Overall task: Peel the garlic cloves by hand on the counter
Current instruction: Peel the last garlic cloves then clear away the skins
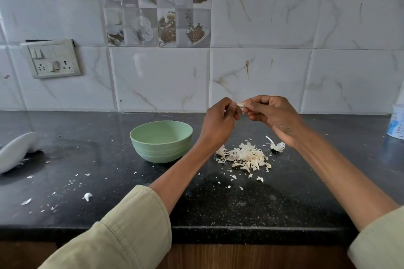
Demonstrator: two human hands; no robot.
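Observation:
Both hands are raised above the black counter (109,155), meeting in front of the wall tiles. My right hand (271,116) pinches a pale garlic clove (240,105) between thumb and fingertips. My left hand (220,120) has its fingers curled at the clove's free end, pinching its skin. Most of the clove is hidden by the fingers. Below the hands lies a heap of papery garlic peels (246,156). A light green bowl (161,141) stands to the left of the heap; its inside looks empty from this angle.
A garlic stem scrap (277,145) lies right of the peels. Small peel flakes are scattered over the counter, some near its front edge (87,196). A white object (17,150) rests at the far left, a white container (396,122) at the far right. A switchboard (52,59) is on the wall.

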